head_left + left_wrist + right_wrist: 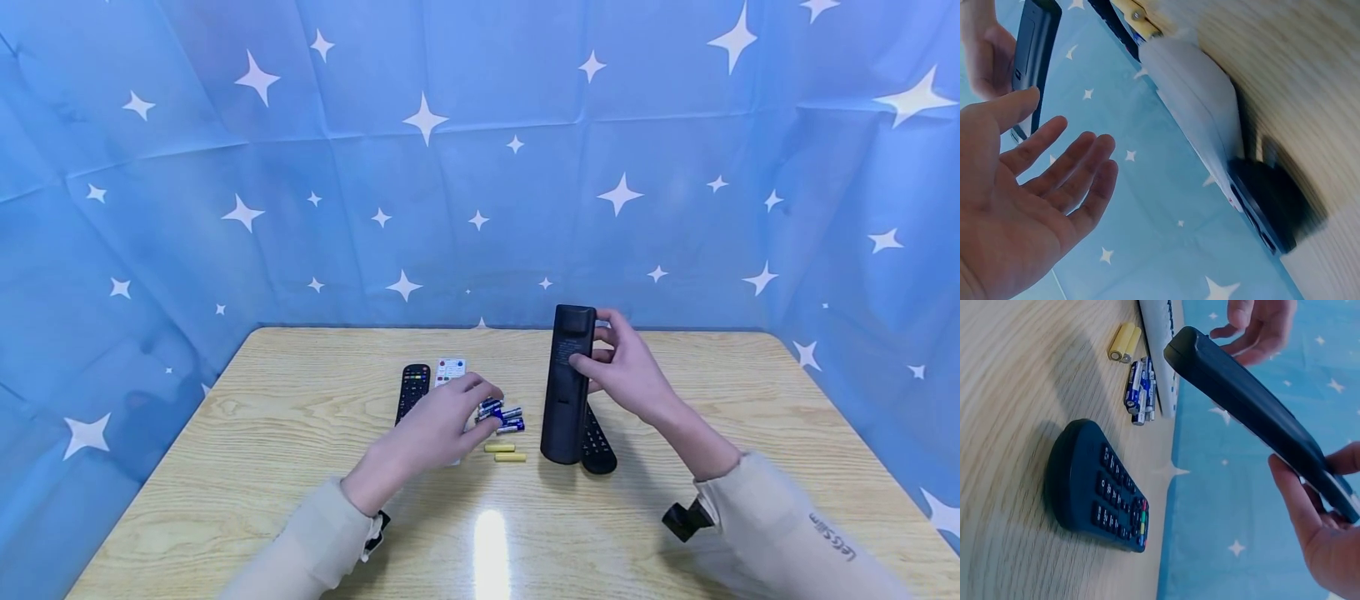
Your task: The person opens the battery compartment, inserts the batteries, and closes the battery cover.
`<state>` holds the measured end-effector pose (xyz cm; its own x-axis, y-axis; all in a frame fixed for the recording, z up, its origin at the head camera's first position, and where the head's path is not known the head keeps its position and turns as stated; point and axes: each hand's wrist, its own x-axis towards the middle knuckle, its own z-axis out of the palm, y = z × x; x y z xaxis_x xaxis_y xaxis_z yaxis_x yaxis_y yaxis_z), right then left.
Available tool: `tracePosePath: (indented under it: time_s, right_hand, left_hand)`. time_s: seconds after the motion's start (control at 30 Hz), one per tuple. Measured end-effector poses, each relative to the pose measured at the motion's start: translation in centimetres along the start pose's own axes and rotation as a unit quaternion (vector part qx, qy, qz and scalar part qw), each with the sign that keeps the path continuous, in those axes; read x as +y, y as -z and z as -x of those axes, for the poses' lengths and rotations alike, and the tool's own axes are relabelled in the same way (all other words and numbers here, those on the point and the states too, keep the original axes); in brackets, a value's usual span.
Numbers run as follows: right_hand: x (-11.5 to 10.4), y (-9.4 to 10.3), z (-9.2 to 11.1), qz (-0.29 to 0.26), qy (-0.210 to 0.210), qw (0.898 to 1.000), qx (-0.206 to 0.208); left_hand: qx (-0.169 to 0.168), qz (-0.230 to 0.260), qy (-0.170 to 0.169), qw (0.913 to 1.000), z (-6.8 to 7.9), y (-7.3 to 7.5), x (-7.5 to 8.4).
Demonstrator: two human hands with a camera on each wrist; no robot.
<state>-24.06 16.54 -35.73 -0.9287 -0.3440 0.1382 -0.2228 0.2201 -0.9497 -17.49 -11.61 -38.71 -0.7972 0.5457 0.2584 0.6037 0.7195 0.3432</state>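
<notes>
The right hand (628, 367) pinches the upper part of a black remote (562, 400), right of the middle in the head view, while the left hand (444, 417), its fingers loosely spread and holding nothing, hangs near the blue batteries (511, 427). The remote could swing or drop if that pinch gets loose, because it is held near one end, and a bump from the left hand could make the blue batteries roll. The remote's long side runs nearly up and down in the frame, top leaning a little right, its back facing the head camera.
</notes>
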Motion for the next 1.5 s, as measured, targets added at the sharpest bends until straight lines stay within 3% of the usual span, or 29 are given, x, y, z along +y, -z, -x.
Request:
tracePosePath:
  time_s: [0.17, 0.53, 0.7, 1.5]
  right_hand:
    - [-0.2, -0.2, 0.1, -0.016, 0.000, 1.000, -0.002]
    - [0.0, -0.9, 0.1, -0.029, -0.006, 1.000, -0.002]
    - [-0.1, -1.1, 0.1, -0.038, -0.004, 0.999, -0.006]
    - [0.0, -1.7, -0.1, -0.056, -0.008, 0.998, -0.015]
  left_hand:
    - [0.009, 0.031, 0.000, 0.9995, -0.2, -0.3, 0.8]
    - [0.027, 0.045, -0.022, 0.9984, -0.8, -1.2, 2.2]
    - [0.039, 0.036, -0.038, 0.9979, -1.0, -1.5, 2.5]
    - [0.053, 0.054, -0.051, 0.9959, -1.5, -2.1, 3.1]
